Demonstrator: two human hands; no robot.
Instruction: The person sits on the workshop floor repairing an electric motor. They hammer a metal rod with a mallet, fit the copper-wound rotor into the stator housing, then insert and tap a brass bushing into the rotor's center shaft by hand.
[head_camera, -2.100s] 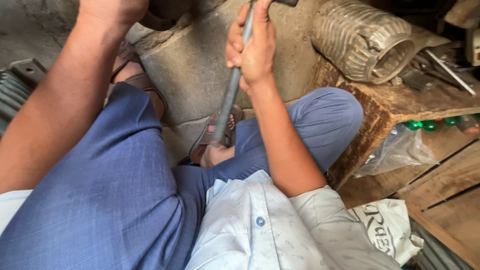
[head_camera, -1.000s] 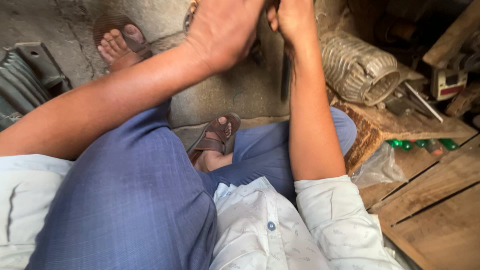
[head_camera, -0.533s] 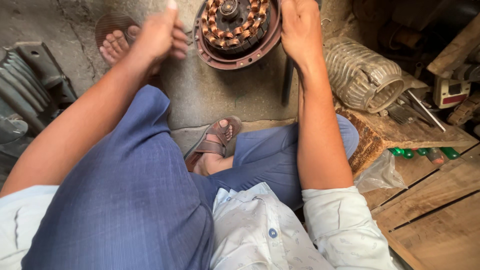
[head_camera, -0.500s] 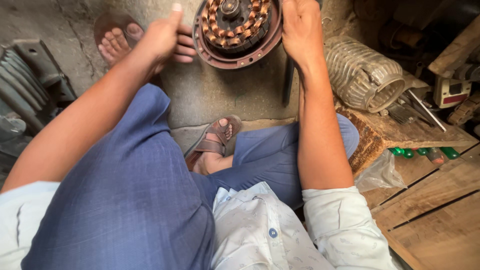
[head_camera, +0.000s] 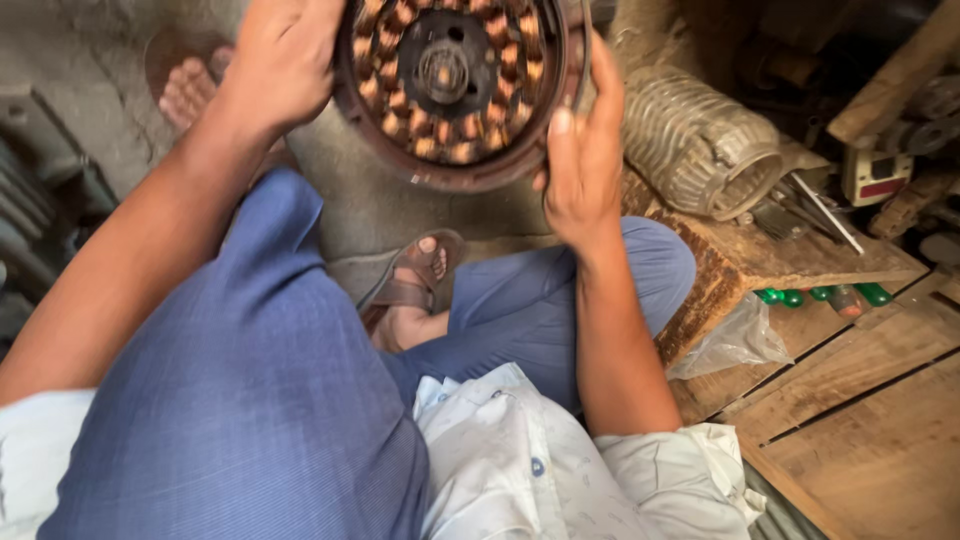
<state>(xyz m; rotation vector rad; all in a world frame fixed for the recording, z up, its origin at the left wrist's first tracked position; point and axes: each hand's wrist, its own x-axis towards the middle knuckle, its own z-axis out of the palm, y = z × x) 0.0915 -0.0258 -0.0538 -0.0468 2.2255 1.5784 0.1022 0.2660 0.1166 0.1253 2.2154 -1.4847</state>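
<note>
A: Head view: what changed?
B: The motor stator, a rusty ring of copper windings, has come up closer; half a second ago only the right hand touched it.
A: And now?
B: Both grips clamp opposite rims, so it's lifted clear above the floor. Left hand curls over the edge; right fingers lie flat.

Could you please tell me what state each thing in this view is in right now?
motor stator: open face toward camera, copper windings exposed, held up.
left hand: gripping the stator's left rim.
right hand: gripping its right rim.
ribbed metal housing: lying on its side, open end showing.
plastic bag: crumpled.
</note>
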